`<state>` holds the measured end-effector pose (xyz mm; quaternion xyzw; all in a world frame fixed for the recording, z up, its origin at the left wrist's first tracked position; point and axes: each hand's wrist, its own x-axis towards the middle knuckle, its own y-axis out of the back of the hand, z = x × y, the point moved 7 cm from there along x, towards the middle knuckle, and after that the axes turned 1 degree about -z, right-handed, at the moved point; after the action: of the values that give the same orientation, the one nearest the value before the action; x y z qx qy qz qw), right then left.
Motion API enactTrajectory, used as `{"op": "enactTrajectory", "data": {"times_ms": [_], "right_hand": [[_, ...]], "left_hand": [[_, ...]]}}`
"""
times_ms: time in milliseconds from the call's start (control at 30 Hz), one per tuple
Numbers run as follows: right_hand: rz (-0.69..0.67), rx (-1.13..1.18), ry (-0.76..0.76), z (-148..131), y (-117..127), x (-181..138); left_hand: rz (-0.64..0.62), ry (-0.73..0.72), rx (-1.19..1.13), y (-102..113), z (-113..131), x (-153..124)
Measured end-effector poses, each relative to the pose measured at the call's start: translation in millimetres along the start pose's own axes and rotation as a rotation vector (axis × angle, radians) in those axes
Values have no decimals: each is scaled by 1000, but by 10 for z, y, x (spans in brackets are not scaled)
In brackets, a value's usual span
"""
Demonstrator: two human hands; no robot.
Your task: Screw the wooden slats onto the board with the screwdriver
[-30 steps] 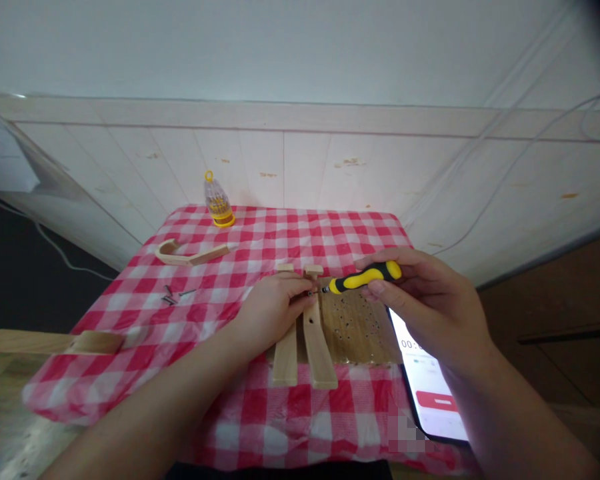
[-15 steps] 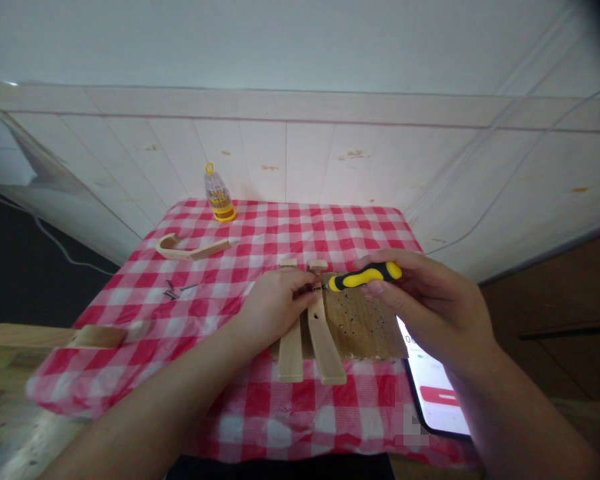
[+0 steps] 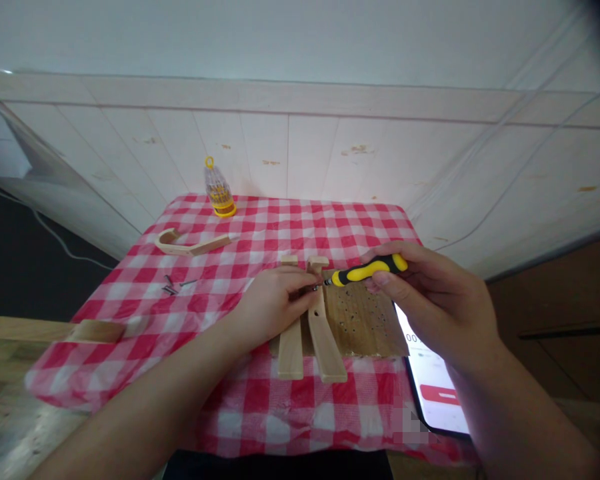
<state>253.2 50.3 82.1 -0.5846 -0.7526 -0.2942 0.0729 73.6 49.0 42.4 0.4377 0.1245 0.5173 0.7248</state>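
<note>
Lower centre, the left hand (image 3: 273,300) hides much of one wooden strip (image 3: 291,353); its fingertips obscure a small screw (image 3: 316,289) at the second strip (image 3: 329,347), and I cannot tell whether that grip pinches it. Right of centre, the right hand (image 3: 437,293) has its grip wrapped around a yellow-and-black screwdriver (image 3: 367,270), covering part of a phone (image 3: 435,373). Red-and-white checked cloth (image 3: 260,230) drapes the counter, before a pale, scuffed panelled wall (image 3: 310,160).

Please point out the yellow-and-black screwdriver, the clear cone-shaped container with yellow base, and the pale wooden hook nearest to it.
Yellow-and-black screwdriver (image 3: 364,271), head view: middle of the handle.
Clear cone-shaped container with yellow base (image 3: 219,192), head view: body.
Pale wooden hook (image 3: 200,249), head view: straight arm.
</note>
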Motion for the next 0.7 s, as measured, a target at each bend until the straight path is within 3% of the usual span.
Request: {"op": "enactTrajectory", "data": {"times_ms": [200,400,533,700], "right_hand": [[25,-32,26,-11,20,-3],[-23,-137,50,-54,23,-10],[13,-176,78,-142,49,121],[-177,-286,189,-379,-119,437]], "left_hand": [[71,-91,-6,3,-13,-6],[79,-59,-20,-18,-34,6],[94,-35,-29,-19,-38,1],[95,-26,-32,-29,-51,-2]]}}
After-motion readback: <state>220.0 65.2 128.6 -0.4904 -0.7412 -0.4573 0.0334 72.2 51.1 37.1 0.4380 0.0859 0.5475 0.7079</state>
